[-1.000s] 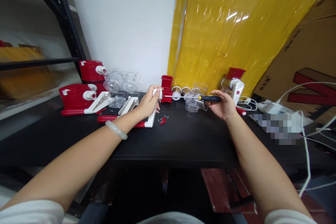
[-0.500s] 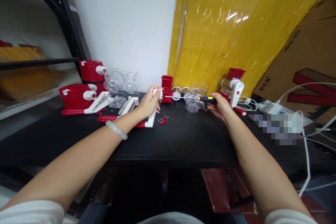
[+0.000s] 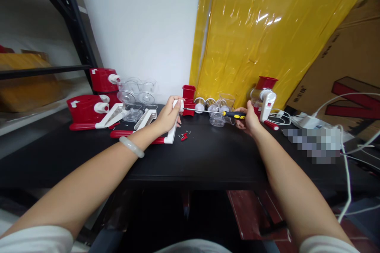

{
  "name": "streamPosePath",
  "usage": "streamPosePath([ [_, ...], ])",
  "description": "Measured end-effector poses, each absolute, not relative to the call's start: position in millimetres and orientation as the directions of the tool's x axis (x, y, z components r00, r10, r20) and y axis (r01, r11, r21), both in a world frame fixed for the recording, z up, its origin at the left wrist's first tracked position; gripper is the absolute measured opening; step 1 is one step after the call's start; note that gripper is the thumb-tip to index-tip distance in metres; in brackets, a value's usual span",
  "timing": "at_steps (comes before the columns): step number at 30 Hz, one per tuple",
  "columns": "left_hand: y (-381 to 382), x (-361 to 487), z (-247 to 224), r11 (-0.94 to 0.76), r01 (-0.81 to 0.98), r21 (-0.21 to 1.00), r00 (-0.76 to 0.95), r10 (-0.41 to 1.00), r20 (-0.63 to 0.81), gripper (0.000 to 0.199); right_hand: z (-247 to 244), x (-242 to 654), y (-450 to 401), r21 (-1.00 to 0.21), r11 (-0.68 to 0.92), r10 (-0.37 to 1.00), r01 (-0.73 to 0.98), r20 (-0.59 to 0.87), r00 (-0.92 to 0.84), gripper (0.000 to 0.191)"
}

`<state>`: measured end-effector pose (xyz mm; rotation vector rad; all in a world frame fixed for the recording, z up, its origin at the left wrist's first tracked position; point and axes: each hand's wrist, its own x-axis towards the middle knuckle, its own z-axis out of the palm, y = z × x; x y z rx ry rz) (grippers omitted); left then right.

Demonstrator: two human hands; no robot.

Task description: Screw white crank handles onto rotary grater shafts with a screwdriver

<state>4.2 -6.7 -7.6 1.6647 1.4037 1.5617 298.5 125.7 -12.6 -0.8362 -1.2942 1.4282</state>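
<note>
My left hand is closed round the upper end of a crank handle, a white arm with a red grip that lies low to the left. In my right hand is a screwdriver with a black and yellow handle, its thumb raised and its fingers behind the handle's end. The long shaft runs level to the left, and its tip meets the white end of the crank handle; the screw there is too small to see. Small red clips and loose screws lie on the table just right of the crank handle.
Red grinder bodies and more white-and-red crank handles stand at left beside clear plastic parts. Behind my hands are a red hopper body and metal drums. An assembled grinder and white cables are at right.
My right hand has shifted its hold on the screwdriver, with the thumb now lifted. The handle has turned, showing different yellow patches, and dipped slightly. My left hand stays still.
</note>
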Motion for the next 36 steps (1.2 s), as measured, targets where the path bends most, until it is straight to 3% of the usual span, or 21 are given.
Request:
streamPosePath([
  [3, -7.8, 5.1, -6.7, -0.372, 0.359, 0.856, -0.163, 0.878, 0.450, 0.037, -14.2, 299.2, 127.4, -0.976, 0.137, 0.943, -0.171, 0.181, -0.280, 0.050],
  [6, -8.2, 5.2, -6.3, -0.379, 0.359, 0.853, -0.160, 0.875, 0.456, 0.036, -12.3, 298.0, 125.8, -0.954, 0.179, 0.933, -0.242, 0.243, -0.266, 0.039],
  [11, -7.5, 3.8, -6.3, -0.379, 0.342, 0.860, -0.174, 0.873, 0.455, 0.038, -7.4, 298.1, 119.8, -0.911, 0.060, 0.926, -0.408, 0.203, -0.318, 0.024],
  [15, -8.5, 4.7, -5.3, -0.389, 0.338, 0.857, -0.162, 0.873, 0.460, 0.036, -6.8, 301.7, 118.1, -0.902, 0.030, 0.901, -0.431, 0.211, -0.378, 0.021],
  [18, -8.9, 5.2, -4.5, -0.388, 0.333, 0.860, -0.168, 0.873, 0.459, 0.036, -8.9, 301.1, 120.5, -0.914, 0.045, 0.908, -0.402, 0.205, -0.364, 0.021],
  [24, -7.7, 4.2, -4.1, -0.388, 0.311, 0.867, -0.189, 0.869, 0.457, 0.039, -13.7, 297.1, 125.5, -0.974, 0.049, 0.936, -0.222, 0.123, -0.331, 0.056],
  [28, -8.0, 4.6, -3.6, -0.392, 0.306, 0.868, -0.185, 0.870, 0.458, 0.038, -16.4, 297.0, 125.1, -0.976, 0.176, 0.911, -0.127, 0.211, -0.355, 0.048],
  [36, -8.7, 5.3, -3.5, -0.385, 0.308, 0.870, -0.176, 0.875, 0.450, 0.037, -18.3, 295.9, 129.1, -0.950, 0.269, 0.913, -0.159, 0.304, -0.273, 0.032],
])
